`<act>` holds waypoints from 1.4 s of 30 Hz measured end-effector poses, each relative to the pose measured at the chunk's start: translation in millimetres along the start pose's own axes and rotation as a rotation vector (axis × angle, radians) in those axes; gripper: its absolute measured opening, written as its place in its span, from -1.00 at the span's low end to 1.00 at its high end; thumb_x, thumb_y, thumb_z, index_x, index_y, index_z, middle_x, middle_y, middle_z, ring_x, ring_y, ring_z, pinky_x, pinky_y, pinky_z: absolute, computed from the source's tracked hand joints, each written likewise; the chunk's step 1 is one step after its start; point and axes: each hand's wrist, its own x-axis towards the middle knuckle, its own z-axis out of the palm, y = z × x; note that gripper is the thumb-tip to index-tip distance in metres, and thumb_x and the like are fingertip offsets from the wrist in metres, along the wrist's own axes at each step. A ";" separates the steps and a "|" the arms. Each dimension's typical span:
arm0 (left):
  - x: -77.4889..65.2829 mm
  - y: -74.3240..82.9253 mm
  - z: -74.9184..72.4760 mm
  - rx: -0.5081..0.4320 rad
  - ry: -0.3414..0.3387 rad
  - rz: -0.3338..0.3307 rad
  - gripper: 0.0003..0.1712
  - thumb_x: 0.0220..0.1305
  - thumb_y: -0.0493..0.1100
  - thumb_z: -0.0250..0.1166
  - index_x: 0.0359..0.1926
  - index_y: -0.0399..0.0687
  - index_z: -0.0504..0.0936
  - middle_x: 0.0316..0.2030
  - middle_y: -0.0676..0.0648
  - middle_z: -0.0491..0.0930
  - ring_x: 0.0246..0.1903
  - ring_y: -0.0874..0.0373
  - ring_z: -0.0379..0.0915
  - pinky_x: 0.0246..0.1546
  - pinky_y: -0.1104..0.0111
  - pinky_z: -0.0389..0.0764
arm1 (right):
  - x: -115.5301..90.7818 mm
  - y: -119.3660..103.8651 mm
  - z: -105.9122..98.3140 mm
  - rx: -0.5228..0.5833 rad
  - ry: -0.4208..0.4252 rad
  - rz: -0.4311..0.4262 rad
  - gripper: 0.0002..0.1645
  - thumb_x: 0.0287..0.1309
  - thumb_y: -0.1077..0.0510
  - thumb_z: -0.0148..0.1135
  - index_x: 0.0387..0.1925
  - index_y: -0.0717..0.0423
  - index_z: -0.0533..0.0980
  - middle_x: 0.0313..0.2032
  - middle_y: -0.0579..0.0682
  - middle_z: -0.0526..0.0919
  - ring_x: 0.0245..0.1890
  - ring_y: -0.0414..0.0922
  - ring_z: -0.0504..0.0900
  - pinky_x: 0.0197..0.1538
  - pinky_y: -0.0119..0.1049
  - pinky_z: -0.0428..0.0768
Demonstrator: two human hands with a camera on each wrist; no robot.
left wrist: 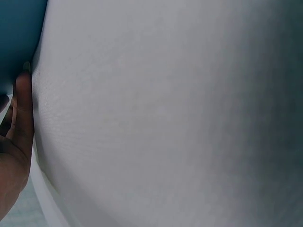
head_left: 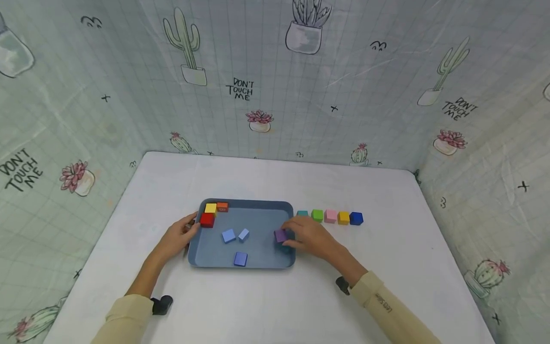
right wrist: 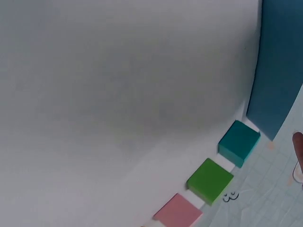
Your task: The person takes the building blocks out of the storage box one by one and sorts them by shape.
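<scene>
A blue-grey tray (head_left: 262,217) lies on the white table. My left hand (head_left: 175,240) holds its left edge; in the left wrist view the fingers (left wrist: 23,109) lie along the tray's outer wall. Over the tray's right side, my right hand (head_left: 310,235) pinches a purple block (head_left: 280,236) between thumb and fingers. A bit of teal shows just below that block, mostly hidden by the hand. A red block (head_left: 207,220), a yellow block (head_left: 211,209) and an orange block (head_left: 222,207) sit in the far left corner. Light blue blocks (head_left: 228,236) and a periwinkle block (head_left: 240,259) lie nearer the middle.
Right of the tray, a row of blocks runs along the table: teal (right wrist: 239,143), green (right wrist: 209,180), pink (head_left: 330,216), yellow-orange (head_left: 343,218) and dark blue (head_left: 356,219). A cactus-print cloth (head_left: 275,71) hangs around the table's back and sides.
</scene>
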 end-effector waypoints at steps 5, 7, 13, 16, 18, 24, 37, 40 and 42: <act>0.4 1.9 -1.3 0.000 -0.004 0.001 -0.34 0.39 0.01 0.04 0.36 -0.29 0.20 -0.01 -0.29 0.43 -0.28 0.00 0.39 -0.46 0.32 0.54 | -4.4 5.7 -4.6 -0.010 0.016 0.051 -0.49 -0.01 -0.13 0.38 -0.06 0.04 0.55 -0.10 -0.11 0.59 -0.08 -0.17 0.51 0.00 -0.30 0.48; 0.1 2.3 -1.6 -0.002 -0.006 0.000 -0.34 0.39 0.00 0.04 0.36 -0.29 0.20 -0.01 -0.29 0.43 -0.28 -0.01 0.40 -0.45 0.32 0.54 | -5.7 7.9 -5.4 -0.019 0.020 0.063 -0.49 -0.01 -0.12 0.38 -0.06 0.04 0.55 -0.11 -0.10 0.59 -0.09 -0.17 0.51 -0.01 -0.31 0.48; 0.8 1.3 -1.4 -0.004 -0.003 0.005 -0.35 0.39 -0.01 0.05 0.36 -0.28 0.21 -0.04 -0.27 0.43 -0.31 0.01 0.39 -0.45 0.33 0.52 | -10.1 12.7 -5.2 -0.066 0.085 0.159 -0.50 -0.03 -0.09 0.41 -0.08 0.08 0.58 -0.15 -0.05 0.61 -0.13 -0.14 0.56 -0.06 -0.29 0.53; 1.4 0.6 -1.2 0.000 -0.003 0.006 -0.35 0.39 0.00 0.05 0.36 -0.28 0.21 -0.04 -0.27 0.44 -0.30 0.01 0.38 -0.45 0.34 0.52 | -12.8 14.5 -4.4 -0.074 0.112 0.219 -0.50 -0.05 -0.09 0.43 -0.10 0.10 0.58 -0.16 -0.04 0.62 -0.14 -0.13 0.58 -0.08 -0.27 0.55; 1.5 0.4 -1.4 0.001 -0.002 0.003 -0.35 0.39 0.00 0.05 0.36 -0.29 0.21 -0.03 -0.27 0.44 -0.29 0.00 0.38 -0.44 0.34 0.52 | -14.7 15.6 -4.0 -0.069 0.121 0.246 -0.50 -0.08 -0.07 0.45 -0.11 0.11 0.58 -0.18 -0.04 0.62 -0.17 -0.13 0.58 -0.10 -0.27 0.55; 1.5 0.1 -1.4 0.000 -0.005 -0.003 -0.35 0.39 -0.01 0.04 0.36 -0.29 0.20 -0.02 -0.28 0.43 -0.29 -0.01 0.40 -0.45 0.33 0.54 | -20.2 18.1 -3.1 -0.074 0.083 0.313 -0.52 -0.11 -0.04 0.48 -0.15 0.10 0.58 -0.25 -0.03 0.62 -0.27 -0.14 0.57 -0.15 -0.29 0.57; 0.6 0.0 -0.9 -0.007 -0.006 -0.010 -0.35 0.39 0.00 0.04 0.36 -0.27 0.21 -0.02 -0.28 0.43 -0.27 -0.01 0.40 -0.45 0.33 0.55 | -29.1 18.6 -2.3 -0.068 -0.028 0.431 -0.53 -0.05 -0.04 0.44 -0.12 0.10 0.58 -0.20 -0.02 0.63 -0.21 -0.10 0.60 -0.11 -0.22 0.56; 0.8 -0.4 -0.8 -0.005 -0.004 -0.009 -0.34 0.39 0.01 0.05 0.36 -0.27 0.21 -0.02 -0.28 0.43 -0.26 -0.01 0.40 -0.44 0.33 0.55 | -31.2 18.1 1.2 -0.044 -0.049 0.446 -0.56 -0.06 -0.02 0.45 -0.15 0.10 0.59 -0.23 -0.04 0.62 -0.22 -0.11 0.57 -0.07 -0.21 0.54; 1.1 -0.9 -0.4 0.001 -0.002 -0.008 -0.33 0.38 0.02 0.05 0.36 -0.27 0.21 -0.02 -0.28 0.43 -0.26 -0.02 0.39 -0.44 0.32 0.54 | -32.9 17.8 4.4 -0.025 -0.059 0.448 -0.58 -0.06 -0.01 0.45 -0.17 0.10 0.59 -0.24 -0.05 0.61 -0.21 -0.11 0.55 -0.06 -0.20 0.53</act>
